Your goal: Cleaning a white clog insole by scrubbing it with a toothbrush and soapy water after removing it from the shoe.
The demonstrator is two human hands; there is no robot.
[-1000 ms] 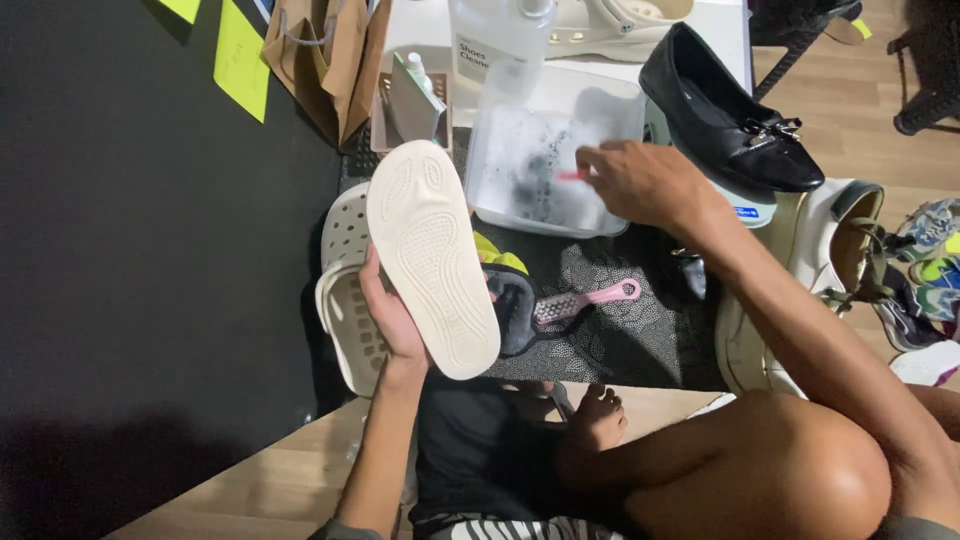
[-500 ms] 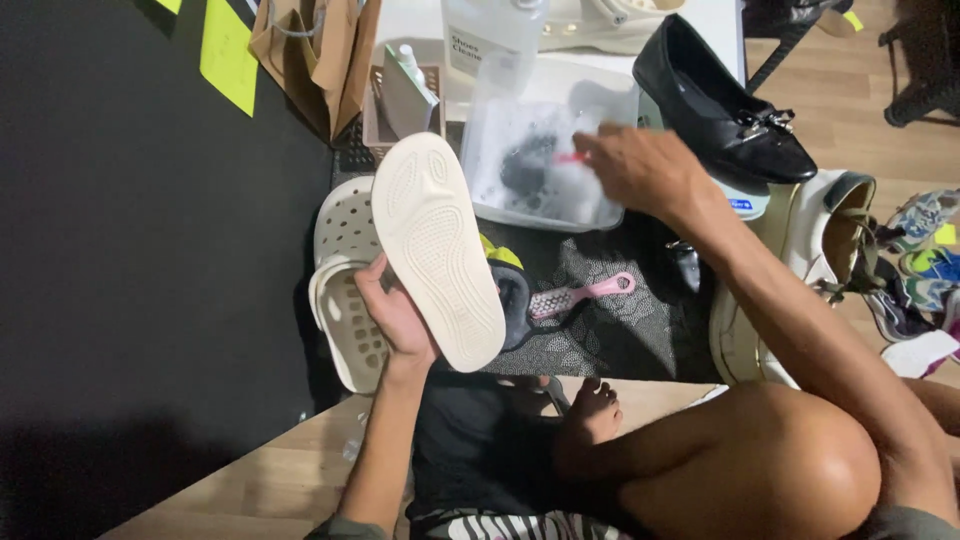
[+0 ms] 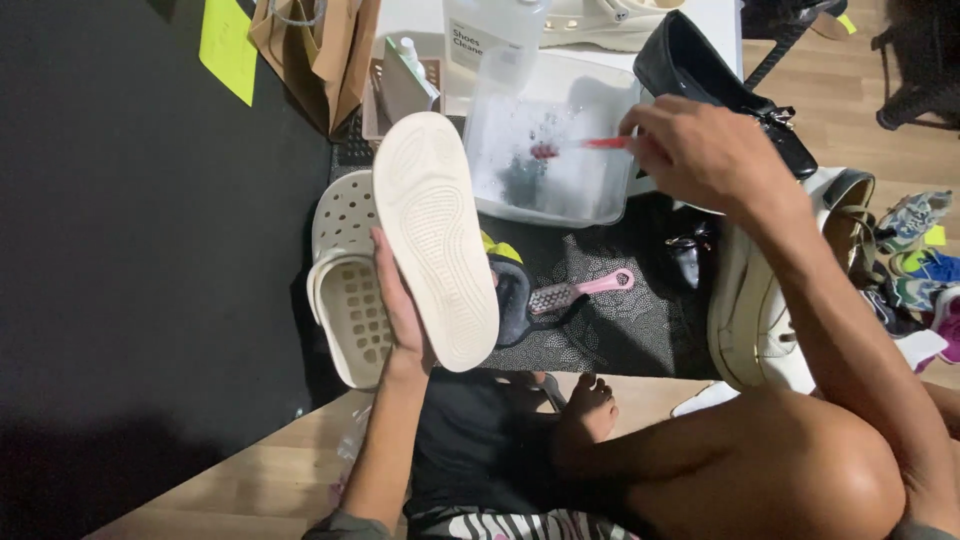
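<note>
My left hand (image 3: 400,305) grips a cream clog (image 3: 435,235) from behind, its ridged sole facing up toward me. My right hand (image 3: 700,150) pinches the red handle of a small brush (image 3: 585,146), whose head dips into soapy water in a clear plastic tub (image 3: 560,205). The matching cream clog (image 3: 350,270) lies with its perforated upper showing, just left of the held one on the dark mat.
A pink-handled brush (image 3: 580,292) lies on the speckled dark mat (image 3: 610,335). A black flat shoe (image 3: 715,90), a white sneaker (image 3: 770,310), a clear cleaner bottle (image 3: 490,40), a brown paper bag (image 3: 320,50) and colourful shoes (image 3: 920,260) surround it. My bare knee (image 3: 790,460) is at the front.
My right hand has moved the red brush within the tub and lifted slightly. The camera has drawn closer. The held clog stays in my left hand.
</note>
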